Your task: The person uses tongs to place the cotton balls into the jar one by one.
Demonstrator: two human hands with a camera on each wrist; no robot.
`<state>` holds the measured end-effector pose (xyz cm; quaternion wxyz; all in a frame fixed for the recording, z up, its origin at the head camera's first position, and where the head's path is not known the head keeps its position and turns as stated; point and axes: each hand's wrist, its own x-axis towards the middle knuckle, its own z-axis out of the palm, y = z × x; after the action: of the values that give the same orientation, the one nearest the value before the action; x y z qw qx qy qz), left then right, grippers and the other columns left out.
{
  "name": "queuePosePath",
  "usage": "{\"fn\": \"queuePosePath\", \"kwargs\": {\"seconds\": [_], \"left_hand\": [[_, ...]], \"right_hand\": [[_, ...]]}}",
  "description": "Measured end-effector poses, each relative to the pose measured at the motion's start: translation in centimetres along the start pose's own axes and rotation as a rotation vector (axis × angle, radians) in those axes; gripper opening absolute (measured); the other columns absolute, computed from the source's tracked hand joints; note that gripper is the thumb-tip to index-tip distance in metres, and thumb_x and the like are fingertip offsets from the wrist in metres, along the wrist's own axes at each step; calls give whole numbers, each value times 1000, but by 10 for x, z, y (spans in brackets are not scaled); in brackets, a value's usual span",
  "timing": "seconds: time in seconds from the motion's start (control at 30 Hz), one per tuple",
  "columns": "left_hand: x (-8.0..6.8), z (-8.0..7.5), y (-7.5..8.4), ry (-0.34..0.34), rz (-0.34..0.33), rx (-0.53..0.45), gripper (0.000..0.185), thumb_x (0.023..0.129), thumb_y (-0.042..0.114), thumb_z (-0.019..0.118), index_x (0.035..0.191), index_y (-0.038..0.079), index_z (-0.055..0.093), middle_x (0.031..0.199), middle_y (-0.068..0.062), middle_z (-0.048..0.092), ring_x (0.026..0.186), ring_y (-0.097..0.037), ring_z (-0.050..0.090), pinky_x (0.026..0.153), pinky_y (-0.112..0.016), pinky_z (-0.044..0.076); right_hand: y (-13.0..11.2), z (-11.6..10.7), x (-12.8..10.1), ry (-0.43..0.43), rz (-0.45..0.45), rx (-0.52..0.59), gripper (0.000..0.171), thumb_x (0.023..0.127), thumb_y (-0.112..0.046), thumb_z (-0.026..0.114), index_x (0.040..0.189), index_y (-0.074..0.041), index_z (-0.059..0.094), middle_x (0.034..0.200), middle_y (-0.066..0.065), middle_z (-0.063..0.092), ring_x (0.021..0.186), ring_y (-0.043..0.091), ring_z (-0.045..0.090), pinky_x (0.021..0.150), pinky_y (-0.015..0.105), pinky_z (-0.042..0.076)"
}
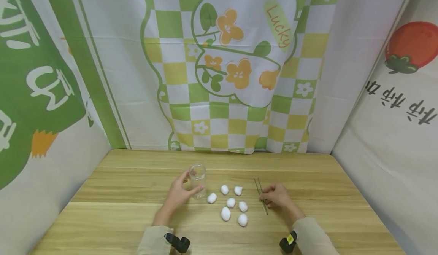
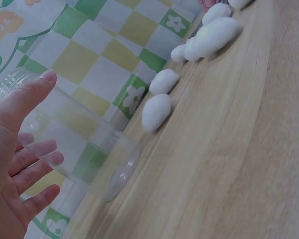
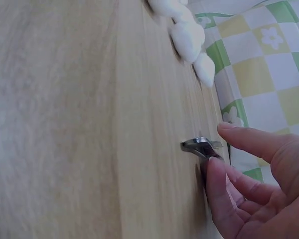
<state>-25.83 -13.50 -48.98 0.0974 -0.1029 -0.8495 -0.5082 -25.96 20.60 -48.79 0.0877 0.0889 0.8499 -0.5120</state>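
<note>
A clear glass jar (image 1: 198,177) stands upright on the wooden table (image 1: 119,209). My left hand (image 1: 183,192) is wrapped round it, thumb across the front and fingers behind; in the left wrist view the fingers (image 2: 37,152) show through the jar (image 2: 89,144). Several white cotton balls (image 1: 230,203) lie loose just right of the jar. Thin metal tweezers (image 1: 259,188) lie flat beyond them. My right hand (image 1: 270,198) rests over their near end. In the right wrist view the thumb touches the tweezers (image 3: 199,144) and the index finger hovers above, with nothing lifted.
Printed cloth walls close in the table at the back (image 1: 236,95), left and right. Wrist cameras (image 1: 178,243) sit on both sleeves near the front edge. Bare wood stretches along the left and far right.
</note>
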Motion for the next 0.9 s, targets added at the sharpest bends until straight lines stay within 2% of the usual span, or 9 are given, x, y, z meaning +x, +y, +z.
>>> {"fn": "queuePosePath", "kwargs": {"seconds": [0.23,0.43,0.9], "left_hand": [[-2,4,0,5,-19,-29,70,78,24,80,137,3,48,132,-16,60,128,-37,52,112,-55,43],[-1,5,-1,11,-25,-24,64,79,24,79,133,3,52,133,-17,60,127,-38,53,111,-56,43],[0,8,-9,12,6,-18,63,82,23,76,135,0,50,132,-20,59,126,-41,55,111,-55,43]], "right_hand": [[3,2,2,49,13,35,29,69,4,80,92,9,63,68,6,64,51,10,56,45,20,53],[2,3,2,75,22,41,30,67,6,81,90,9,63,68,5,62,50,10,55,45,20,53],[-3,7,2,113,22,-53,17,68,5,78,81,7,67,62,4,63,48,8,55,45,19,54]]}}
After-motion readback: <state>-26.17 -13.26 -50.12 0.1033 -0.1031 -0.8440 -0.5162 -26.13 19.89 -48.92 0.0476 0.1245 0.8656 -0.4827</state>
